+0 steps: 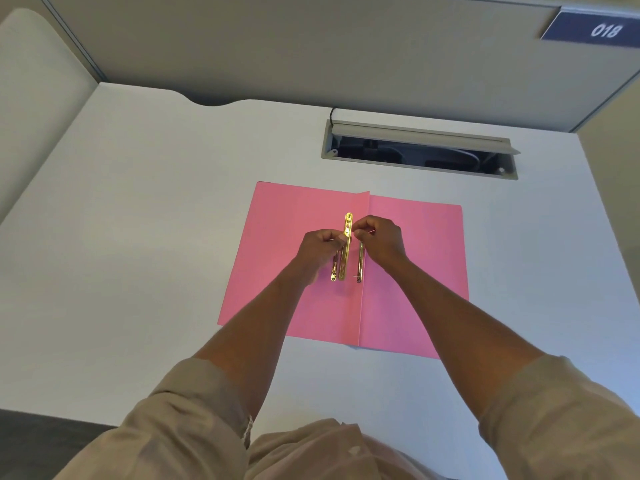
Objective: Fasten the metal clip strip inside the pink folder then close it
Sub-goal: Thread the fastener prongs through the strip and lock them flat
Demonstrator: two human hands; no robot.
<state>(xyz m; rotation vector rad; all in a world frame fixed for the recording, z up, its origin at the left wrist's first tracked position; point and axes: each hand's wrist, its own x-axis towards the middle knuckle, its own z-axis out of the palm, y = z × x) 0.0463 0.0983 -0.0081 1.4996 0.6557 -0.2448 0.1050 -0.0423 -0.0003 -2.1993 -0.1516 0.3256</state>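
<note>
The pink folder point(412, 271) lies open and flat on the white desk, its crease running toward me. A gold metal clip strip point(347, 225) stands lengthwise just left of the crease. My left hand point(320, 245) grips its middle from the left. My right hand point(379, 237) pinches it near the top from the right. Two more gold pieces show beside it: a bar point(334, 270) under my left hand and a prong point(361, 263) lying on the crease. How these pieces join is hidden by my fingers.
An open cable hatch point(419, 147) with a raised grey lid is set into the white desk point(138, 220) beyond the folder. Grey partition walls point(311, 46) close off the back and right, one bearing a blue label reading 018 point(604, 29).
</note>
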